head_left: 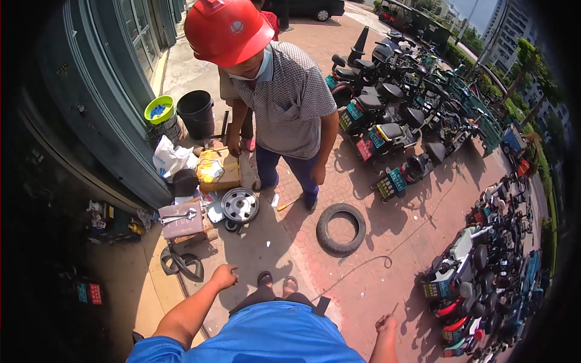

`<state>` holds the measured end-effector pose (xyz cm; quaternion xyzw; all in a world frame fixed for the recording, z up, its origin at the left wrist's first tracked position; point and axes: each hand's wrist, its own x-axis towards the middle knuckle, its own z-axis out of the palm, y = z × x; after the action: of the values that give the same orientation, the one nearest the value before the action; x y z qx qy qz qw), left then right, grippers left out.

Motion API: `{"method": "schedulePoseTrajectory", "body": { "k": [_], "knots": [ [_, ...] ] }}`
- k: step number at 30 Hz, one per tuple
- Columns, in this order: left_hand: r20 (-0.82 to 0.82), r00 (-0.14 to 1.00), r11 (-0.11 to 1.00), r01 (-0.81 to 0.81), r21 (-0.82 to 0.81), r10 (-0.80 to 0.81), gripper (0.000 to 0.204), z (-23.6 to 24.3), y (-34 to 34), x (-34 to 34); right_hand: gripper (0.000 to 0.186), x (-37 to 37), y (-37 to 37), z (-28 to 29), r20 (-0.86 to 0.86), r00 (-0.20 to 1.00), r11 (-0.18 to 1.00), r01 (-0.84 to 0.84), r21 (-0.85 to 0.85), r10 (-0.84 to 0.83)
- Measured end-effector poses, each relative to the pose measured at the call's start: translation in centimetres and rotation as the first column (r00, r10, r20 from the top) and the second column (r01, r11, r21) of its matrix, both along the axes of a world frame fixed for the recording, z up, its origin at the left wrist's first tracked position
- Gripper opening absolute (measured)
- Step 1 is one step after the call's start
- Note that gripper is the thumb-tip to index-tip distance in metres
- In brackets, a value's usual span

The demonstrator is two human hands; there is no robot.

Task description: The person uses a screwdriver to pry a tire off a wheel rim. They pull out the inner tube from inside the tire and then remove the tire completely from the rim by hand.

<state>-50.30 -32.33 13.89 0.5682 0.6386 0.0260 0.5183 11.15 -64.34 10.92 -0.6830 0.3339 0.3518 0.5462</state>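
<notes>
My left hand (224, 276) hangs over the paving with its fingers curled in and nothing seen in them. It is nearest to a black rubber inner tube (182, 264) lying folded on the ground. Off to the right, my right hand (386, 323) is closed on a thin pale stick (395, 308), perhaps a cigarette. Beyond my feet lies a black tyre (341, 230), flat on the red bricks. A silver wheel rim (240, 205) rests beside a reddish-brown box, on which lies an adjustable wrench (179, 216). Neither hand touches these parts.
A person in a red helmet (228, 31) and checked shirt stands just ahead, near a yellow-handled screwdriver (289, 203). Behind the wheel are a cardboard box (227, 174), a white bag (172, 157) and a black bucket (196, 114). Parked scooters (391, 130) crowd the right; a cable (387, 261) crosses the paving.
</notes>
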Motion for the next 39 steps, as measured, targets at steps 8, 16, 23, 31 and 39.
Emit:
{"method": "schedulePoseTrajectory", "body": {
  "k": [8, 16, 23, 31, 39],
  "knots": [
    [-0.144, 0.807, 0.76, -0.589, -0.275, 0.573, 0.05, -6.6, -26.2, -8.0, 0.035, -18.0, 16.3, -10.3, 0.262, -0.355, -0.226, -0.88, -0.418, 0.897],
    [-0.352, 0.917, 0.906, -0.302, -0.298, 0.19, 0.022, -8.0, -53.1, -10.8, 0.033, -30.6, 26.3, -16.7, -0.04, -0.863, -0.803, -0.451, -0.391, 0.504],
    [-0.268, 0.88, 0.886, -0.44, -0.147, 0.392, 0.029, -13.2, -54.1, -5.7, 0.03, -37.0, 32.2, -18.3, -0.111, -0.988, -0.787, 0.154, -0.598, -0.109],
    [-0.283, 0.949, 0.97, -0.073, 0.232, 0.139, 0.032, -11.8, -61.3, -18.9, 0.047, -45.6, 23.0, -10.6, 0.025, -0.95, -0.787, -0.273, -0.554, 0.312],
    [-0.2, 0.46, 0.35, -0.839, -0.417, 0.865, 0.026, -5.7, -54.9, -32.5, 0.05, -43.4, 16.6, -9.1, -0.044, -0.893, -0.791, -0.372, -0.486, 0.447]
  ]
}}
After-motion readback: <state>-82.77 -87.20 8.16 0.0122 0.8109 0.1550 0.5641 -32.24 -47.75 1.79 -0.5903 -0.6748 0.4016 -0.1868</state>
